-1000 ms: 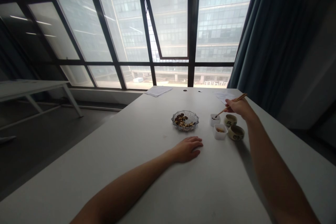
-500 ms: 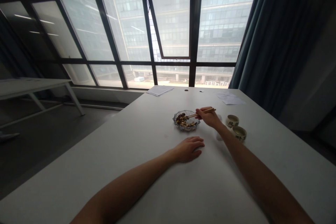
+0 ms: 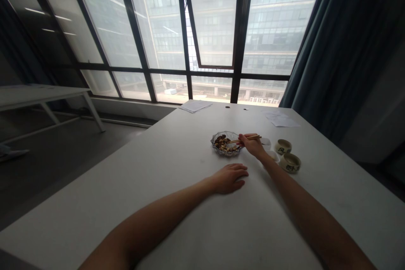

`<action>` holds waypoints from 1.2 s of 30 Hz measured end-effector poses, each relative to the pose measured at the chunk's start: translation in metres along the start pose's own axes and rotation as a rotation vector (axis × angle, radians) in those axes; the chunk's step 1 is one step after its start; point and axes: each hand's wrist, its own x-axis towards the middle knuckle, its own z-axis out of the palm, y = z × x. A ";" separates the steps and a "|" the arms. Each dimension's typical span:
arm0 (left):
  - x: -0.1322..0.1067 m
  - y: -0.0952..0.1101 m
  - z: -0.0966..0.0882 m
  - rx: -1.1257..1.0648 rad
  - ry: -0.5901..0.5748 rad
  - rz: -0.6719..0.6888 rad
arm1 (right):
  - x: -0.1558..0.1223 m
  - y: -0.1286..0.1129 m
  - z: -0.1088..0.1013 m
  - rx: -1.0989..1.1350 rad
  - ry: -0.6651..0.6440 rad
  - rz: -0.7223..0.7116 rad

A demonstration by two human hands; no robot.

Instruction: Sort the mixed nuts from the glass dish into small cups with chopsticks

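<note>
Right hand (image 3: 252,145) pinching slim light-brown wooden chopsticks (image 3: 255,137), their tips inside a clear scalloped glass bowl (image 3: 216,150) of brown and tan nuts (image 3: 225,147), just right of the frame's centre.
Farther right, a round beige ceramic cup (image 3: 283,147) bears a dark character resembling 风; the matching cup (image 3: 290,163) below it carries writing too small to read; the left hand (image 3: 230,178) lies flat, fingers loosely spread, just below the bowl.
</note>
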 end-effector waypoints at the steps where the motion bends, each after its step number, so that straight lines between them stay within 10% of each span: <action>1: 0.000 0.000 0.000 0.001 0.000 0.000 | 0.000 0.000 0.001 0.008 0.002 0.006; 36: 0.000 -0.001 0.000 -0.002 0.008 0.018 | -0.008 -0.009 0.008 0.125 0.100 0.068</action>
